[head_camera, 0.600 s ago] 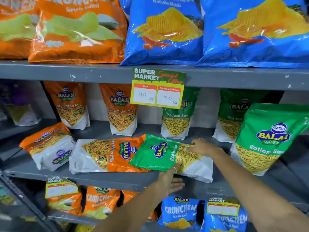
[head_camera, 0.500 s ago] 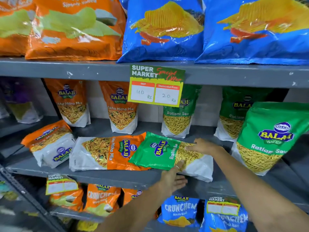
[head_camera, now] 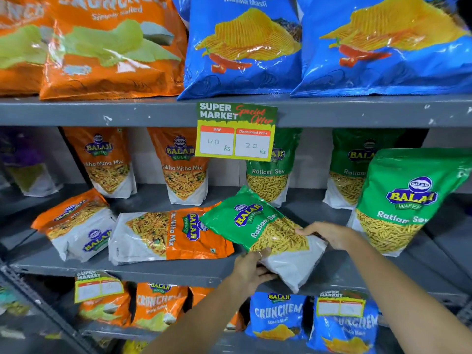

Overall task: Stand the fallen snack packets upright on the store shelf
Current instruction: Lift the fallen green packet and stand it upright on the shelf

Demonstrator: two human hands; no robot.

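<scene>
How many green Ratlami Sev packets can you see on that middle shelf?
4. One tilted in both hands, one upright at the front right, and two standing at the back. More may hide behind them.

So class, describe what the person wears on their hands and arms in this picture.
Both forearms are bare, with no sleeves or gloves in view. The left hand wears a thin ring on one of its fingers. The right hand shows no ring, watch or bracelet.
</scene>
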